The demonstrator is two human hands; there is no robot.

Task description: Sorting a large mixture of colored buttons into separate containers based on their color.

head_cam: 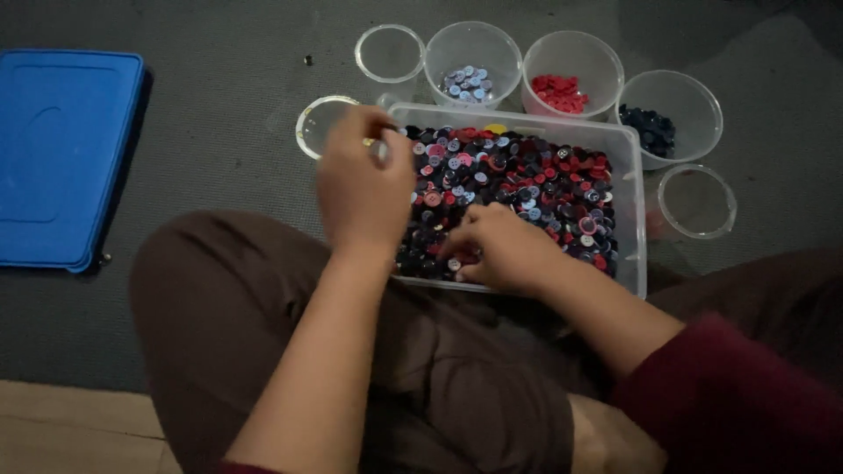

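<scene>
1. Mixed buttons (527, 184), red, dark and pale grey, fill a clear rectangular bin (634, 254) that sits on the grey floor mat (219, 114) right in front of the seated person's brown-trousered knees (228, 290).
2. The right hand (505, 247) rests palm-down in the heap at the bin's near edge, fingers (463, 230) curled together on the buttons; whether one is pinched I cannot tell. It is the hand nearer to the heap, and the buttons spread away from it to the far right along the bin's long axis.
3. The left hand (362, 189) hangs over the bin's left end, blurred, fingers drawn together near a small yellowish thing; the grip itself is unclear.
4. Just beyond that hand stands an empty-looking round cup (318, 127).
5. Farther off, a row of cups: an empty one (389, 53), one with pale grey buttons (472, 54), one with red buttons (572, 66), one with dark blue buttons (672, 110), and an empty cup (697, 202) beside the bin's right end.
6. A blue lid (66, 154) lies well apart, far left.
</scene>
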